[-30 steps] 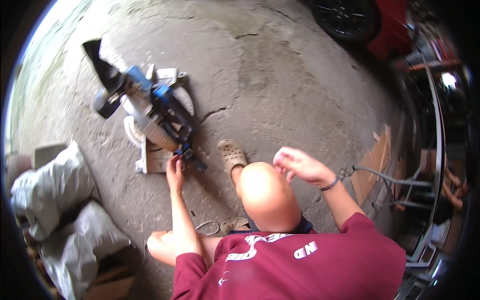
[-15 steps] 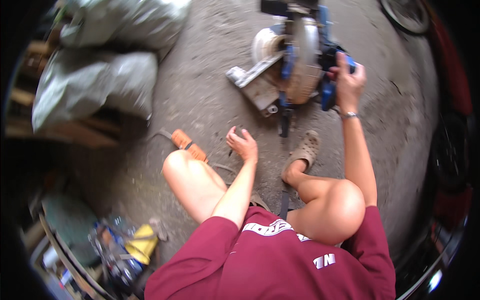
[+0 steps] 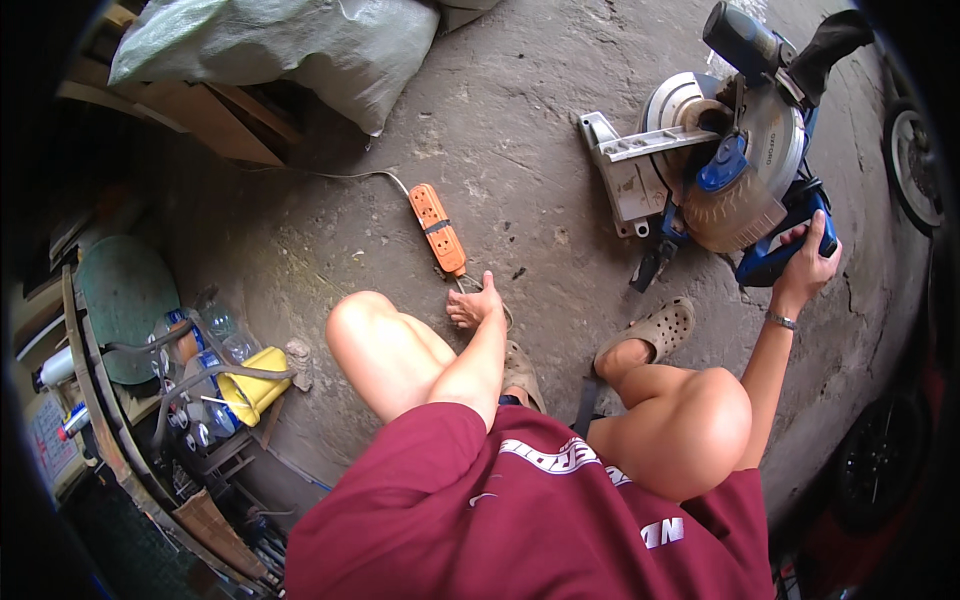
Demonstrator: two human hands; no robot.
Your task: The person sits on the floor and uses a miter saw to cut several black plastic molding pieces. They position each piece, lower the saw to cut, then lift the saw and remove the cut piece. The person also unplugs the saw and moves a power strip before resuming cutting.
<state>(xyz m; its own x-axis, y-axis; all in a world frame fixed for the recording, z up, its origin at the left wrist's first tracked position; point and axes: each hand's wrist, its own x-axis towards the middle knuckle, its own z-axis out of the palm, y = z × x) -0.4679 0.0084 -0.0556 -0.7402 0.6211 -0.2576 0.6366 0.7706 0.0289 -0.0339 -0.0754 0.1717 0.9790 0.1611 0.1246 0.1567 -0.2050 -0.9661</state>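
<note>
A miter saw (image 3: 775, 135) with a clear blade guard and a grey metal base stands on the floor at the upper right. My right hand (image 3: 808, 262) is closed round its blue handle (image 3: 775, 250). Left of centre lies an orange power strip (image 3: 437, 228), its pale cord running off to the upper left. My left hand (image 3: 478, 303) hangs just below the strip's near end, thumb stretched out and fingers loosely bent. Cord passes behind this hand, and whether the fingers touch it is unclear.
White sacks (image 3: 290, 50) lie over wooden boards (image 3: 215, 120) at the upper left. At lower left are a yellow container (image 3: 255, 385), plastic bottles and a green rounded board (image 3: 125, 305). Wheels (image 3: 912, 160) stand along the right edge. My clogs (image 3: 655, 332) rest on the concrete.
The view has swung left, so the saw appears farther right. My right hand stays on the saw's handle. My left hand has come nearer the power strip's end, thumb raised.
</note>
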